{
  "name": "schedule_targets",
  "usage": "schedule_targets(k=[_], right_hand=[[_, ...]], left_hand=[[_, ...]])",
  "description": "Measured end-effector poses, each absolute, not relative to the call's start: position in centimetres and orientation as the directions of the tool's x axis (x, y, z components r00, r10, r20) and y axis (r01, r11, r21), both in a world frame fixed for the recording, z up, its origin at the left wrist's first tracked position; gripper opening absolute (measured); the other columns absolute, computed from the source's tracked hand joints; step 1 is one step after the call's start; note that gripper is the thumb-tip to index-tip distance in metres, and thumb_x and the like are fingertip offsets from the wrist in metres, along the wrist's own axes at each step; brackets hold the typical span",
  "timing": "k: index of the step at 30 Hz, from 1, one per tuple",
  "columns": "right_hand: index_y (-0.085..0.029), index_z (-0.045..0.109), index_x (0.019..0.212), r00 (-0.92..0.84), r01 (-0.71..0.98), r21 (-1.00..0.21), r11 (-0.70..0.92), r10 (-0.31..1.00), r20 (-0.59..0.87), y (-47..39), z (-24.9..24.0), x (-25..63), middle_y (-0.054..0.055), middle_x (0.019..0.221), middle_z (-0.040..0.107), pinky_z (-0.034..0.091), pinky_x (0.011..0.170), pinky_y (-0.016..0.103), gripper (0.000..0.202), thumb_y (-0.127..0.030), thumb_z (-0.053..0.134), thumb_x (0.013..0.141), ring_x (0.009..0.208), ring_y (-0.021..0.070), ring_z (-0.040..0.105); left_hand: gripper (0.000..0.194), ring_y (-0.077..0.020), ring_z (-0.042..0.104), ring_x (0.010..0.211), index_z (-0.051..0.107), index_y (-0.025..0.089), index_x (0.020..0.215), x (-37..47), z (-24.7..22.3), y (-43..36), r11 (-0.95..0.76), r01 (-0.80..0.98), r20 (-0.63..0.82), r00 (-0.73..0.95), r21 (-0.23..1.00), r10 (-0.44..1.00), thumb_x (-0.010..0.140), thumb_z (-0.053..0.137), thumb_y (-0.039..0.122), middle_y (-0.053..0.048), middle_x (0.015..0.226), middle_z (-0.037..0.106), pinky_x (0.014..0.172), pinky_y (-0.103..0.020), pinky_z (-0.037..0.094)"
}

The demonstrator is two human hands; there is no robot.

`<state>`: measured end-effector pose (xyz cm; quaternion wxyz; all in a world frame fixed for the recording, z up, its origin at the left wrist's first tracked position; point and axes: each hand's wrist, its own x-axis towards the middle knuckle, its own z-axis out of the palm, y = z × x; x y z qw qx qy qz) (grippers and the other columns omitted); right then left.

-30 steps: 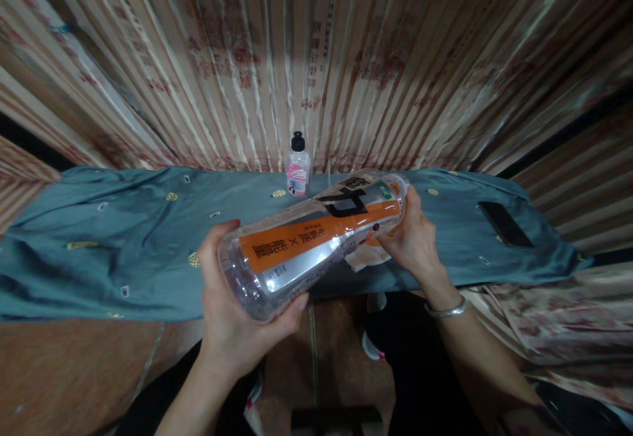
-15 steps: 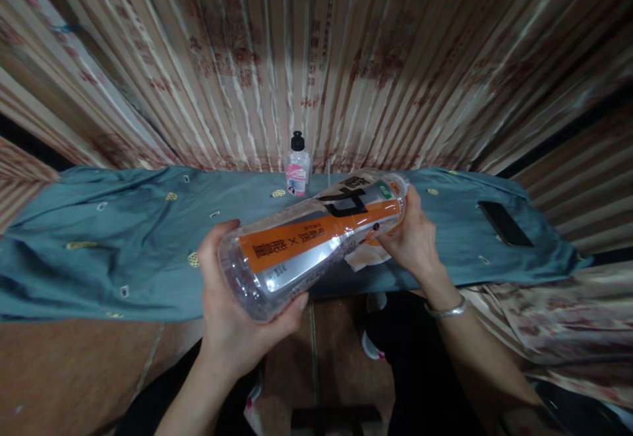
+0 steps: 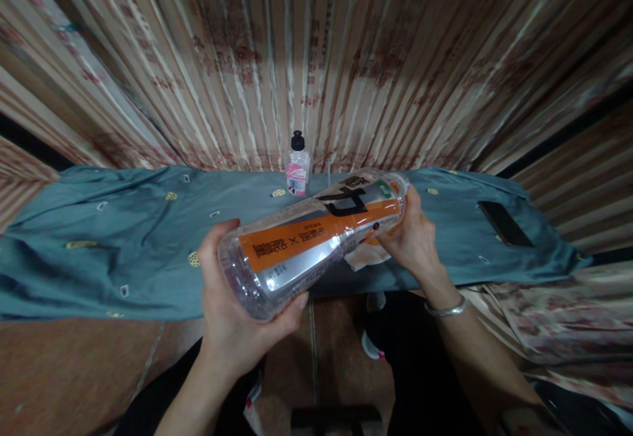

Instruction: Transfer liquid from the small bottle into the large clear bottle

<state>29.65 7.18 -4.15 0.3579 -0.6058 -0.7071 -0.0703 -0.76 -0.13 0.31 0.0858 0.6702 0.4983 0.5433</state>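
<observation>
A large clear plastic bottle [image 3: 316,238] with an orange and silver label lies tilted in the air, held between both hands above the cloth. My left hand [image 3: 237,317] is wrapped round its wide, lower-left end, thumb along the near side. At the upper-right end, my right hand [image 3: 413,235] grips the bottle from the side; a silver bangle circles that wrist. Behind the bottle stands a small clear bottle [image 3: 297,167] with a black cap and a pink and white label. Something pale, like paper or tissue [image 3: 366,256], shows partly from under the big bottle.
A green-blue patterned cloth [image 3: 148,245] covers the long narrow table. A dark phone [image 3: 504,223] lies on its right part. A pleated printed curtain [image 3: 316,60] hangs close behind. Brown floor tiles [image 3: 89,370] show below the near edge.
</observation>
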Motion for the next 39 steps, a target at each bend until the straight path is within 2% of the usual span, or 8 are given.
schedule_targets(k=[20, 39], right_hand=[[-0.021, 0.025, 0.161, -0.014, 0.9, -0.346, 0.266, 0.81, 0.586, 7.14, -3.91, 29.53, 0.018, 0.148, 0.066, 0.064, 0.096, 0.052, 0.09, -0.04, 0.07, 0.085, 0.126, 0.0382, 0.071], [-0.019, 0.025, 0.16, -0.021, 0.904, -0.332, 0.269, 0.804, 0.595, 7.2, -3.93, 29.61, 0.021, 0.147, 0.066, 0.065, 0.095, 0.052, 0.092, -0.041, 0.071, 0.084, 0.125, 0.0399, 0.072]], left_hand=[[0.086, -0.0312, 0.07, 0.102, 0.046, 0.025, 0.147, -0.33, 0.39, -0.13, -0.508, 0.583, 0.666, -0.078, 0.635, 0.742, 0.074, 0.081, 0.053, -0.013, 0.126, 0.058, 0.083, -0.05, 0.064], [0.086, -0.0316, 0.069, 0.106, 0.045, 0.024, 0.148, -0.4, 0.34, -0.15, -0.502, 0.599, 0.662, -0.066, 0.624, 0.746, 0.075, 0.08, 0.053, -0.014, 0.13, 0.056, 0.086, -0.05, 0.063]])
